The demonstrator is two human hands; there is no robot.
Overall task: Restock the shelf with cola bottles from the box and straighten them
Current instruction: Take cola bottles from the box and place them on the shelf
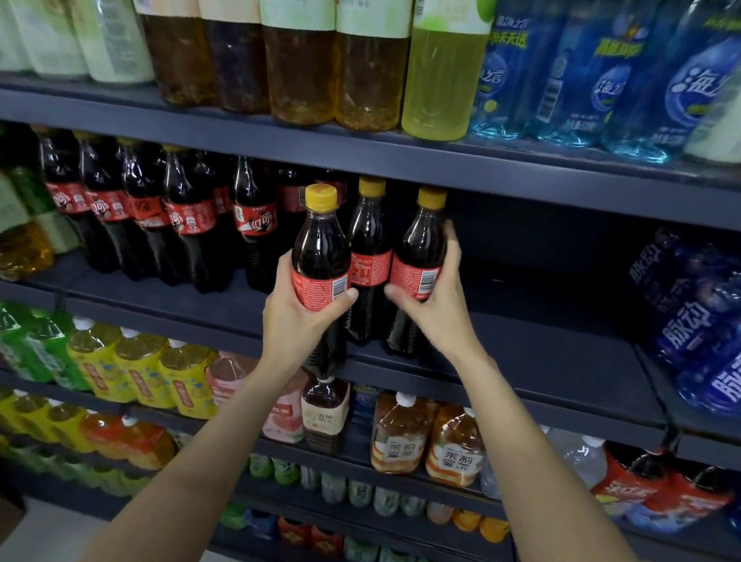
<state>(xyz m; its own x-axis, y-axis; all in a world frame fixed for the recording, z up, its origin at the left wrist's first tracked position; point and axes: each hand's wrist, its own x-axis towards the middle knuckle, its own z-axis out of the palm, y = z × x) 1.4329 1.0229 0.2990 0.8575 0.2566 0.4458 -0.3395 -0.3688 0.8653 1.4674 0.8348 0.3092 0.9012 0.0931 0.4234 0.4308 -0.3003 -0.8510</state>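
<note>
Each grip wraps a cola bottle, left hand (pixel 304 315) lifting one (pixel 322 266) in front of the shelf's front edge (pixel 508 389), right hand (pixel 430 306) steadying another (pixel 416 267) there; best seat both upright, labels forward.

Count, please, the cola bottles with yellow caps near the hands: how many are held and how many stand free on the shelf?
Held in the left hand: 1 cola bottle
Held in the right hand: 1 cola bottle
Standing free between them: 1 cola bottle
Total: 3
</note>
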